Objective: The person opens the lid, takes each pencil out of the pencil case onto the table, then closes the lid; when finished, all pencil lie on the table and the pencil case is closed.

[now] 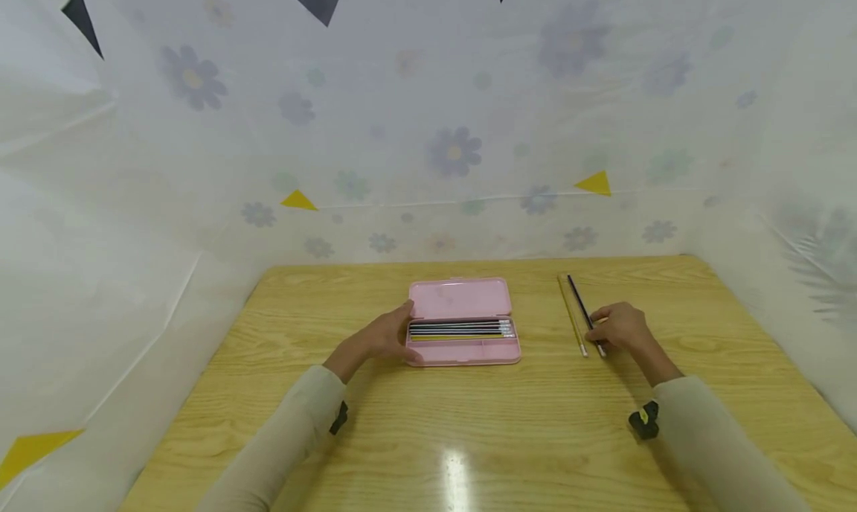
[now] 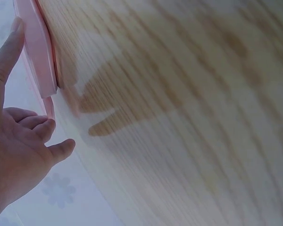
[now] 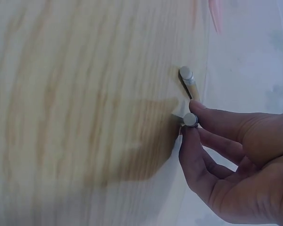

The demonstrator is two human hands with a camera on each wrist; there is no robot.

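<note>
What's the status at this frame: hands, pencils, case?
Left hand open, steadying the open pink pencil case. Right hand pinching the dark pencil at its eraser end; yellow pencil lies beside it on the table. Nothing between pencils and case.

One pink pencil case (image 1: 462, 304), two loose pencils (image 1: 577, 311), two hands (image 1: 619, 327).

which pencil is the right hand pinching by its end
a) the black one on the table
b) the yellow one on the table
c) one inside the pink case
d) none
a: the right hand pinches the near end of the black pencil, while the yellow pencil lies untouched beside it.
</note>
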